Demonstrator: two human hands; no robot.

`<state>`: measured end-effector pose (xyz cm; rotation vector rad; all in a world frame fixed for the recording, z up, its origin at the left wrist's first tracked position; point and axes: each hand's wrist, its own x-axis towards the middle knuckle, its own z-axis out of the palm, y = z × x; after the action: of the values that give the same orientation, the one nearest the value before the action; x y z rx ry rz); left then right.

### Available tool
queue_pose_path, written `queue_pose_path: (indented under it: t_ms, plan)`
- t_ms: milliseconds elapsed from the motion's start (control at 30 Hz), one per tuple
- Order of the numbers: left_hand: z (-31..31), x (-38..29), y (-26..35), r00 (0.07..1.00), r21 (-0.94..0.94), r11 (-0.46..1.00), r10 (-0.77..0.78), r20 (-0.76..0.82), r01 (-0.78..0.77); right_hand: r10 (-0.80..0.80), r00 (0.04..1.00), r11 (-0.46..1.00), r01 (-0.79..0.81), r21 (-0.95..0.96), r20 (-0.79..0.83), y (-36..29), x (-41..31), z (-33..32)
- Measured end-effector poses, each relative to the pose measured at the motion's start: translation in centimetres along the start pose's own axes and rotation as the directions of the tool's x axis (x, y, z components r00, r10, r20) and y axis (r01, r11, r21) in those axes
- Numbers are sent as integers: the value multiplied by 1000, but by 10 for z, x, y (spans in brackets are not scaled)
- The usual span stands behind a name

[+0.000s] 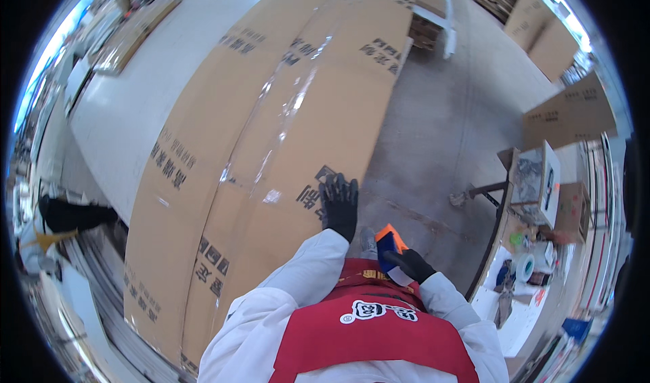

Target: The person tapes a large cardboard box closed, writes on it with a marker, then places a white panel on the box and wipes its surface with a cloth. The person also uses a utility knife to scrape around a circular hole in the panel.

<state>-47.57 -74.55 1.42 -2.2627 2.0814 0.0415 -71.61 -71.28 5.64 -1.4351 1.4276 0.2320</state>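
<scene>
A long cardboard package [325, 114] with printed writing and clear tape along its length lies in front of me on a white-topped surface [147, 63]. My left hand [339, 205], in a black glove, rests flat near the package's right edge, fingers slightly spread, holding nothing. My right hand [414, 265], also gloved in black, is closed around an orange and dark blue object [389, 246], possibly a tape dispenser, just right of the package and in front of my red apron [376, 327].
At the right, a workbench [513, 327] carries a white box [541, 182], a cardboard box [571, 213] and a tape roll [524, 267]. Cardboard sheets [569, 111] lean behind it. Concrete floor [431, 144] lies between package and bench. Long strips [109, 291] are stacked at the left.
</scene>
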Motion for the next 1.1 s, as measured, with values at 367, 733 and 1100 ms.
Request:
queue_pose_path:
  t_ms: [367, 733, 1100]
  plan:
    - [1, -4, -25, 995, -15, 997, 79, 56, -78, 531, 757, 233, 303, 924, -382, 221, -67, -42]
    - [-39, 6, 7, 939, 208, 958, -246, 239, 198, 736, 458, 677, -493, 545, -499, 442, -17, -182]
    - [-25, 57, -4, 649, 295, 809, -586, 485, 509, 147, -291, 953, -213, 214, -945, 448, -17, -333]
